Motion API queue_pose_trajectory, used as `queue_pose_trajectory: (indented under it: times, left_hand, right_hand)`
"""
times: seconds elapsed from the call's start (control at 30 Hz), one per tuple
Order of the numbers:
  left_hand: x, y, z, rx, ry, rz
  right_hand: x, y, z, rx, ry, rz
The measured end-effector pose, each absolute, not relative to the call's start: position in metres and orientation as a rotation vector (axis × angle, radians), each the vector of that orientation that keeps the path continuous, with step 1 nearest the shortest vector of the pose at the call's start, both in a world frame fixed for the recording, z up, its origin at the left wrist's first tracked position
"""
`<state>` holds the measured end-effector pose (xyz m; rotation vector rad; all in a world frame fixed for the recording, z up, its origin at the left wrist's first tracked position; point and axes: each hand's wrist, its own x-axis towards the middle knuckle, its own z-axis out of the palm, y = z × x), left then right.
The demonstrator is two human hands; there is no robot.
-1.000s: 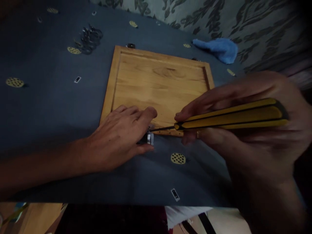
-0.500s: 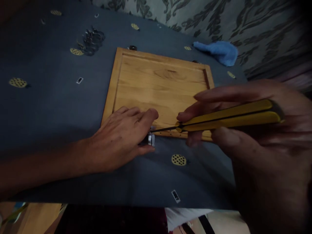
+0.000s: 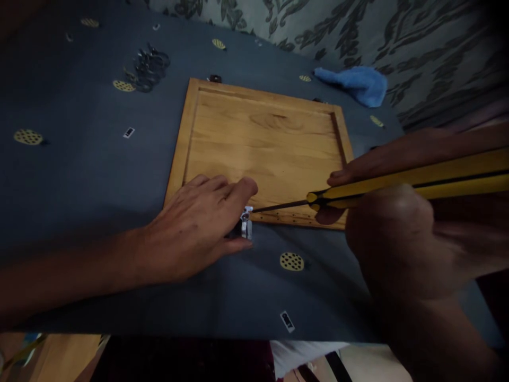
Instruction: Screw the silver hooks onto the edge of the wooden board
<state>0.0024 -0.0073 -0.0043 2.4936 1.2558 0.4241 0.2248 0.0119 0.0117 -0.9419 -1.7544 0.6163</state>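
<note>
A wooden panel (image 3: 262,143) with a raised frame lies flat on the blue patterned tabletop. At its near edge, my left hand (image 3: 199,228) holds a small metal hinge (image 3: 246,225) between thumb and fingers, the fingers resting on the panel. My right hand (image 3: 401,228) is closed around the yellow handle of a screwdriver (image 3: 413,183). Its thin shaft points left, with the tip close to the hinge; whether they touch is unclear. A row of small holes marks the panel's near edge, right of the hinge.
A pile of dark metal pieces (image 3: 149,68) lies at the back left of the tabletop (image 3: 79,185). Two dark fittings, one of them the left fitting (image 3: 215,78), sit at the panel's far edge. A blue cloth (image 3: 360,85) rests at the back right, by the patterned wall (image 3: 358,32).
My right hand and the screwdriver have moved right, and the tip has drawn back from over the hinge. More of the hinge now shows. My left hand has stayed in place.
</note>
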Motion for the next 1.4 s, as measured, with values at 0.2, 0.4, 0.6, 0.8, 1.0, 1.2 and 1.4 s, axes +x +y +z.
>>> queue_pose_trajectory:
  times: [0.2,0.4,0.6,0.8,1.0,1.2,1.4]
  left_hand:
    - [0.002,-0.007,-0.005,2.476,1.263,0.421]
    - [0.003,-0.007,-0.005,2.472,1.257,0.428]
    - [0.003,-0.007,-0.003,2.482,1.245,0.401]
    - [0.003,-0.007,-0.006,2.461,1.26,0.42]
    - [0.003,-0.007,-0.007,2.438,1.26,0.439]
    - [0.004,-0.006,-0.006,2.428,1.254,0.409]
    - [0.003,-0.006,-0.01,2.439,1.261,0.439]
  right_hand:
    - [0.208,0.015,0.016,-0.936,-1.745,0.371]
    - [0.213,0.013,0.017,-0.942,-1.829,0.453]
    - [0.215,0.014,0.023,-0.9,-1.853,0.564]
    - [0.221,0.025,0.033,-0.689,-2.014,0.884]
    - [0.217,0.021,0.029,-0.733,-1.934,0.853]
    - [0.217,0.018,0.027,-0.83,-1.858,0.909]
    - [0.216,0.021,0.026,-0.679,-1.903,0.947]
